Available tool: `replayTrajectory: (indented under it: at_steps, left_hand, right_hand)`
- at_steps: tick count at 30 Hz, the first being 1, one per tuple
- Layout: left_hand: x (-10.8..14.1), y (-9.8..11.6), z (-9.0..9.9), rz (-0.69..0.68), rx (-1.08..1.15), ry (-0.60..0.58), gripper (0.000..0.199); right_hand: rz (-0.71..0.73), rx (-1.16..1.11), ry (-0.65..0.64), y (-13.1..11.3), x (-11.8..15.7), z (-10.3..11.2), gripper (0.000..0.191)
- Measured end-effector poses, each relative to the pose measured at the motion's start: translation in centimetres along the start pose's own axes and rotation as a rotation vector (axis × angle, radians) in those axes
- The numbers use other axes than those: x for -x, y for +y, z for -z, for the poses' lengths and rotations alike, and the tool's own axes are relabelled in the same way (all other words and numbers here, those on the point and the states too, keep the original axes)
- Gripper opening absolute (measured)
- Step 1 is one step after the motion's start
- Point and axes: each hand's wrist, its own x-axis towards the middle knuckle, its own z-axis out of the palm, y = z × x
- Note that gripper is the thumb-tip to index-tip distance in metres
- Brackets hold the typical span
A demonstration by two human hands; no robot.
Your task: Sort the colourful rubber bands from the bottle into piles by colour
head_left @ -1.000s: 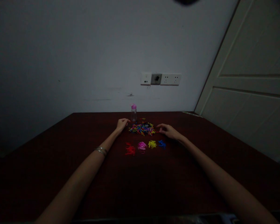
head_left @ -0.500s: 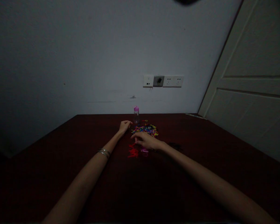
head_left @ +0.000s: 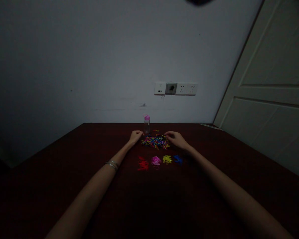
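A loose pile of small multicoloured bands lies on the dark red table. My left hand rests at the pile's left edge, its fingers closed; whatever they may hold is too small to see. At the right edge of the pile is my right hand, thumb and fingertips pinched together, their contents unclear. Nearer to me, four colours lie apart in a row: red bands, pink bands, yellow bands and blue bands.
Behind the pile stands a clear bottle with a pink cap. Sockets are set in the wall beyond the table. A pale panelled door is on the right.
My right hand has moved from above the red and pink bands, back and right, to the pile's right edge. The yellow and blue bands are now uncovered. My left hand has barely moved.
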Motion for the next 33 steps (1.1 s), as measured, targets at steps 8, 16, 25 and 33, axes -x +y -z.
replayTrajectory:
  at_steps: [8,16,25,33]
  left_hand:
    - [-0.4,2.2,2.2,-0.020,-0.185,-0.466,0.023]
    - [-0.3,2.6,3.0,-0.094,-0.390,-0.638,0.016]
    - [0.1,2.2,2.6,-0.054,-0.427,-0.632,0.015]
    - [0.2,2.4,2.8,-0.065,-0.362,-0.595,0.011]
  right_hand:
    - [-0.149,0.166,0.155,8.3,0.8,2.5,0.028]
    - [-0.209,0.160,0.196,9.6,1.3,2.1,0.027]
    - [-0.228,0.212,0.155,8.9,1.5,2.2,0.026]
    - [-0.224,0.184,0.150,8.9,1.5,2.2,0.025]
